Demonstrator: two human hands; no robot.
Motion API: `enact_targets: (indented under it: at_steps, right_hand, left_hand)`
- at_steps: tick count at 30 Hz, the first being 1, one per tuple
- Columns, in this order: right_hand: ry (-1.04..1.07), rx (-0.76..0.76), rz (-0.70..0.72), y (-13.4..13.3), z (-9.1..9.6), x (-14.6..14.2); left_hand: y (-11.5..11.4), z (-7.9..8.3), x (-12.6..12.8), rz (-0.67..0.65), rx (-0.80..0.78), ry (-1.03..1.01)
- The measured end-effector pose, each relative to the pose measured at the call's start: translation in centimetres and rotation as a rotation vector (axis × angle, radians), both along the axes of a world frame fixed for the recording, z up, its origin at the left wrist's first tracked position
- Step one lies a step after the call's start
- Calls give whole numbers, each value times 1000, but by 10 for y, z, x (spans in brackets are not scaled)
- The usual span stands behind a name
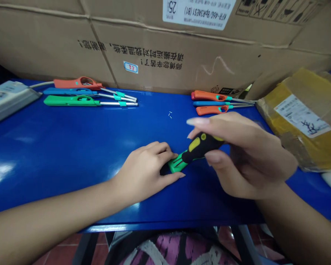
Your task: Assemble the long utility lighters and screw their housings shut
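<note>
Nearest, at the bottom of the view, a patterned pink, black and white garment (168, 250) is lying below the table edge. On the glossy blue table (57, 154), the left hand (145, 171) is resting with its fingers curled close together, pinning a small bright green plastic piece (176, 165) against the surface. The right hand (245, 158) is pinching a black screwdriver handle with yellow insets (202, 147) narrowly between thumb and fingers. The handle's tip end is reaching the green piece, though the exact contact is hidden.

Farther off, two groups of long-nosed utility lighters are lying on the table, and all appear whole. At far left are a coral-red lighter (77, 83), a blue lighter (68, 91) and a green lighter (71, 100). At far right are two orange lighters (209, 96) and a blue lighter (223, 103). The green piece in hand appears unfinished by comparison.

Also listed: a grey device (8, 99) at far left, a taped yellow parcel with a white label (300, 117) at right, and a large cardboard carton (165, 48) standing along the far edge.
</note>
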State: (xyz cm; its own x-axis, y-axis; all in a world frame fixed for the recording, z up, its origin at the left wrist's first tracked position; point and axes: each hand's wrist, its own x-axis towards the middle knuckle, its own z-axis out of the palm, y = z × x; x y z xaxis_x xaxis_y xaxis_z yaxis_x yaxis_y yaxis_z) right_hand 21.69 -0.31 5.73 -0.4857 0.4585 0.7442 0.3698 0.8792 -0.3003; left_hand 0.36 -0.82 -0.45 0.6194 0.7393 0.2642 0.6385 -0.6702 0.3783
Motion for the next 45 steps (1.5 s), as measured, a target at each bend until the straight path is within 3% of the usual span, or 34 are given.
enact_targets:
  at_steps: [3,8,13,18,23,29,38,41,45]
  right_hand:
    - [14,109,-26,3,0,-1]
    - [-19,-40,-40,-1,1,0]
    - [-21,120,-8,1,2,2]
    - [-13,76,13,3,2,4]
    - [-65,149,26,2,4,4]
    - [-142,-1,61,0,5,4]
    - [-13,75,57,2,4,4]
    - [-62,5,93,-1,4,4]
    - [-85,92,55,-1,5,2]
  left_hand:
    - [0,0,0,0,-21,6]
    - [0,1,0,1,5,2]
    - [0,2,0,-13,-16,-8]
    - [0,2,1,-4,-7,-1]
    - [0,0,0,-17,9,-13]
    - [0,0,0,-8,23,-7]
    - [0,0,0,-10,13,-8]
    - [0,0,-1,-13,30,-12]
    - [1,2,0,-15,-4,14]
